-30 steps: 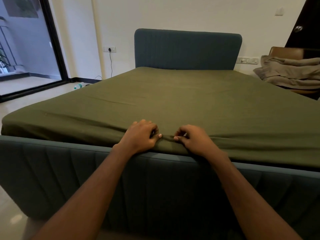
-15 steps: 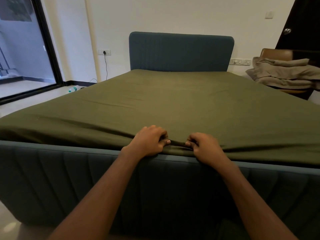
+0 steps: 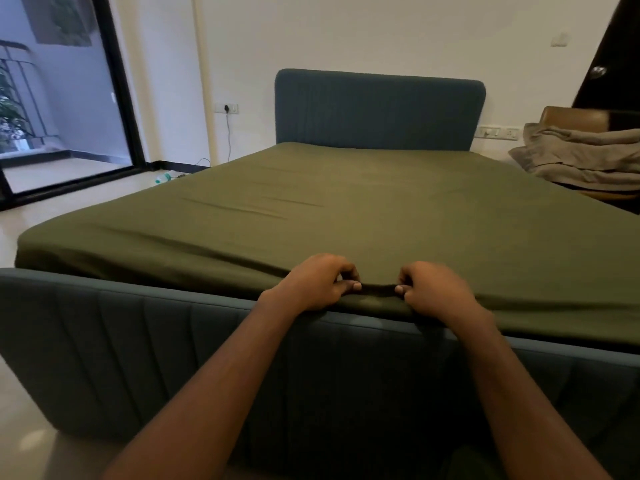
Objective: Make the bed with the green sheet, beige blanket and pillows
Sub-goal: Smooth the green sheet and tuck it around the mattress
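Cloth at fingers: your fingers (image 3: 346, 273) are curled, pinching a raised fold of the green sheet (image 3: 346, 202) at the bed's foot edge.
Left hand (image 3: 313, 284): grips the fold.
Right hand (image 3: 433, 289): grips likewise, just beside the left, a short span of sheet between.
Sheet: spread across the mattress, faint creases at left.
Footboard (image 3: 173, 334): under your wrists.
Beige blanket (image 3: 581, 157): heaped on the chair (image 3: 571, 116), right of the bed.

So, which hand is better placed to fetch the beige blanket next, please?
Probably the right hand: the beige blanket lies on the chair right of the bed, farther from the left hand. Both pinch the green sheet.
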